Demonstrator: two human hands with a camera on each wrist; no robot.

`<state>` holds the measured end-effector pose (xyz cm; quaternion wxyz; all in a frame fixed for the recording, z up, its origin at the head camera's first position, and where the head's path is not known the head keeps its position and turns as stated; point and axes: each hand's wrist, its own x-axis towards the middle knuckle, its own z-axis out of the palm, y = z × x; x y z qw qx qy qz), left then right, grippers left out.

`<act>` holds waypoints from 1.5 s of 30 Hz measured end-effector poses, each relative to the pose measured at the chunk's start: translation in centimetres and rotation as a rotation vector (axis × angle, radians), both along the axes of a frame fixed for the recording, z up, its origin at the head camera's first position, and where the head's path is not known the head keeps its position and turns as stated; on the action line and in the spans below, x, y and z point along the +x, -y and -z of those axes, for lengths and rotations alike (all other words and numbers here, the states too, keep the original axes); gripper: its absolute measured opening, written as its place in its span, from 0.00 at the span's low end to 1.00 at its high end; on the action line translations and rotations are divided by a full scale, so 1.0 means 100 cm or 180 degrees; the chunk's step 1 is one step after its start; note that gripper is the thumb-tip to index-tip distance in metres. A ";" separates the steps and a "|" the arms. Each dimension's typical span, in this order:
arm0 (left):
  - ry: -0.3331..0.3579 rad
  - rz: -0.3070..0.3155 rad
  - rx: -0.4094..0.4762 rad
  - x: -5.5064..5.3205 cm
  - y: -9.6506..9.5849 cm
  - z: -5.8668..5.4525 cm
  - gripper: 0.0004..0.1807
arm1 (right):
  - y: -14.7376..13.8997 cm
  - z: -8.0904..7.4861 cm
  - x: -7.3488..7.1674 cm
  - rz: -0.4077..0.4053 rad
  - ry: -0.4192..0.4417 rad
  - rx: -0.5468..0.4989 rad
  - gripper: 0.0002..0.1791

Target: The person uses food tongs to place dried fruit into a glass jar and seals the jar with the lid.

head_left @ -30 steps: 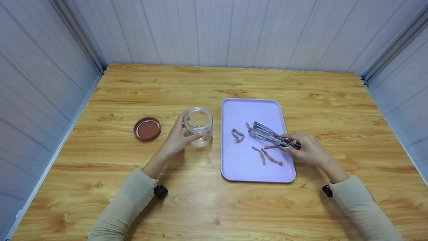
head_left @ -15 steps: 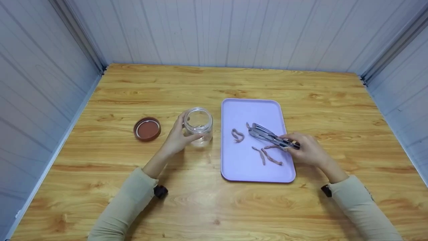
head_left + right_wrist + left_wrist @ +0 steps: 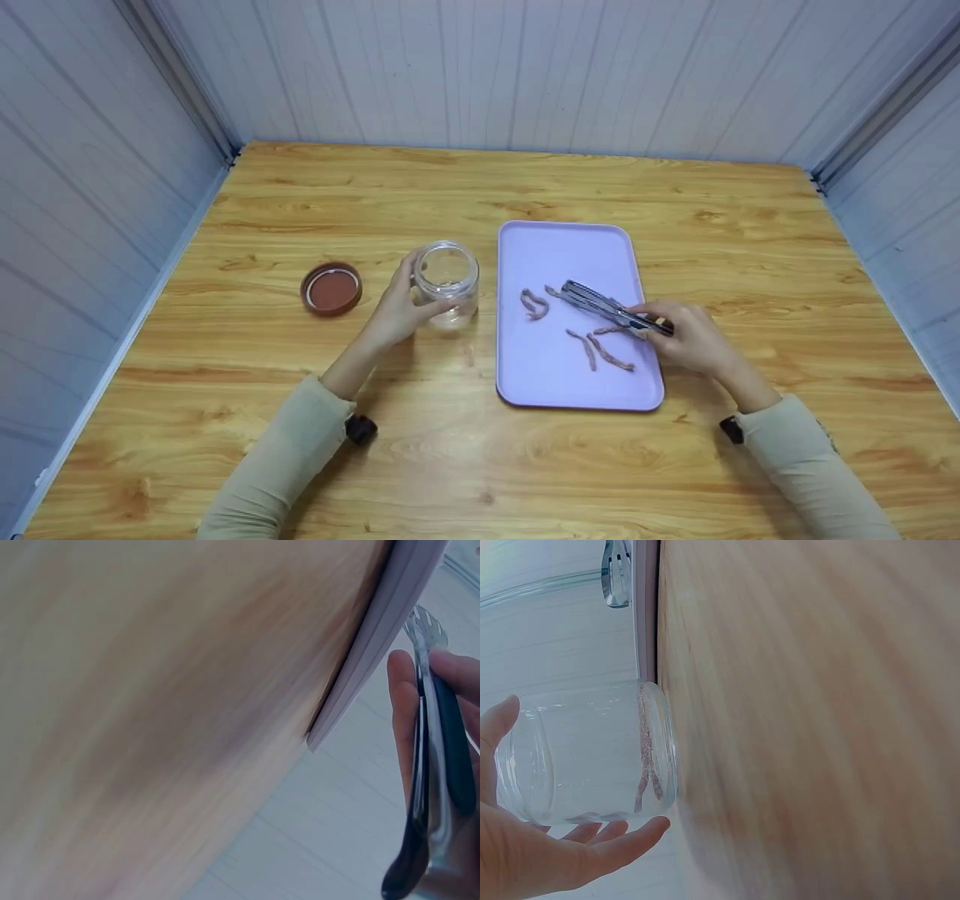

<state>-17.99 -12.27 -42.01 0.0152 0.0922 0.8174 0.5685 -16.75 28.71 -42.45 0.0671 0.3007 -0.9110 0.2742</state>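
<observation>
My left hand (image 3: 401, 306) holds a clear open-topped jar (image 3: 463, 300) upright on the table, thumb and fingers on opposite sides. In the left wrist view, brown strips (image 3: 646, 754) show through the wall near its base. My right hand (image 3: 691, 336) grips metal tongs (image 3: 600, 304) with dark handles (image 3: 454, 750), low over a lilac tray (image 3: 566, 251). The tongs' tips are pressed together at one end of a thin brown wrinkled strip (image 3: 551, 291). A curled strip (image 3: 534, 304) lies left of it, and several straighter strips (image 3: 611, 354) lie nearer the tray's front.
A reddish-brown lid (image 3: 331, 289) with a white inner ring lies left of the jar, underside up. The wooden table (image 3: 465, 465) is bounded by pale panelled walls (image 3: 480, 75) at the back and both sides.
The two arms of the tongs have come together, their tips now at the strip. That strip has turned a little and shifted down. My left hand and the jar stay in place.
</observation>
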 end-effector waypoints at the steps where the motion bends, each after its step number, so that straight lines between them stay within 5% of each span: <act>1: 0.0010 -0.0006 -0.0010 0.000 0.000 0.000 0.50 | 0.000 0.000 0.000 -0.0001 -0.0003 -0.0004 0.19; 14: 0.0119 -0.0051 -0.0063 -0.001 -0.001 0.000 0.51 | -0.004 -0.003 0.001 0.0007 -0.0071 -0.0029 0.17; 29: 0.0059 0.0026 0.0043 0.000 0.000 0.000 0.50 | -0.009 -0.023 0.000 -0.0125 -0.0033 -0.0146 0.19; 37: 0.0089 0.0063 0.0088 0.015 -0.006 -0.031 0.47 | -0.009 -0.037 -0.002 -0.0122 -0.0051 -0.0153 0.17; 45: 0.0020 0.0011 0.0029 -0.002 0.000 0.001 0.50 | -0.007 -0.053 -0.003 -0.0091 -0.0091 -0.0036 0.17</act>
